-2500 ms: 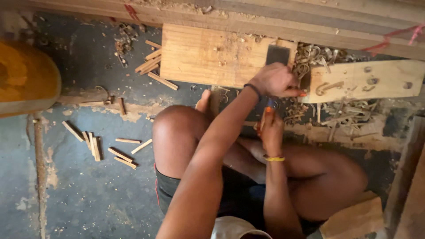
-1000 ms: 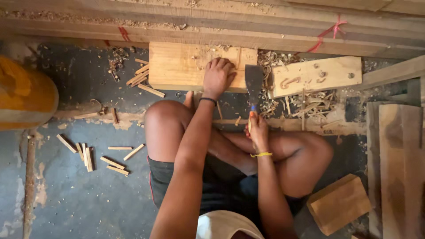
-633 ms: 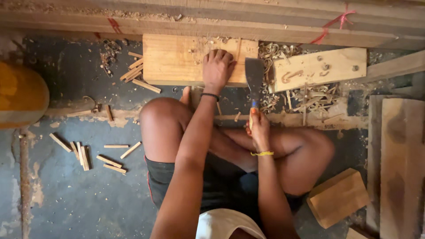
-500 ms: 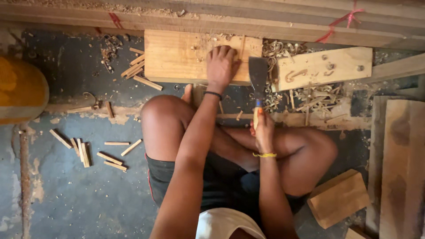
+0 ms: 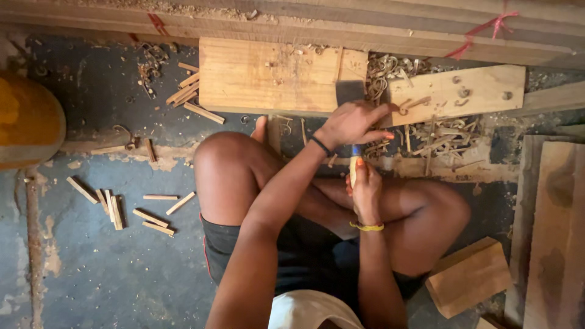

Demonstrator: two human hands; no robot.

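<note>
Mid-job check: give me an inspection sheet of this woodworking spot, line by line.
Surface: worn blue-grey floor, cracked and patchy.
Job's things: wide chisel, blade at the right edge of the pale wood slab.
Clutter: short wood sticks on the floor; curled shavings by the holed board.
Hands: left hand over the blade end; right hand gripping the handle.
Cables: nothing seen; only a red cord on the beam.
Surroundings: yellow container, wooden block, planks.
</note>
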